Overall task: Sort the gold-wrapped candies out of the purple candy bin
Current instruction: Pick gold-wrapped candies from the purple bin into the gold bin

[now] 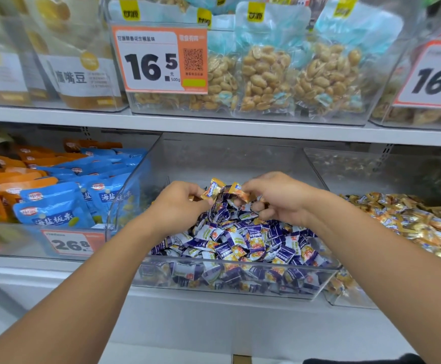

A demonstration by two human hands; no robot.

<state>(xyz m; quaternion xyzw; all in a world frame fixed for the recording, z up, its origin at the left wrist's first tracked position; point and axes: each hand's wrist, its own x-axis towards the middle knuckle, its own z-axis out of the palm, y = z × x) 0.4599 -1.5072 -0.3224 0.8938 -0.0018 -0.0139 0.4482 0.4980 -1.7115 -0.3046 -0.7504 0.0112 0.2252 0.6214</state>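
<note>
Together, both hands worked over the purple candy bin (240, 266): left hand (180, 203) pinched one gold candy (212, 191), right hand (271, 198) gripped another gold candy (240, 191) at three o'clock of it.

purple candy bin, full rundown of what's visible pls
The purple candy bin is a clear plastic container on the lower shelf, with a low front wall and taller side walls. It is heaped with small purple-and-white wrapped candies. It sits between a bin of blue and orange packets and a bin of gold-wrapped candies. Both hands reach in over its front wall: the left hand pinches one gold-wrapped candy, the right hand another, above the heap.
</note>
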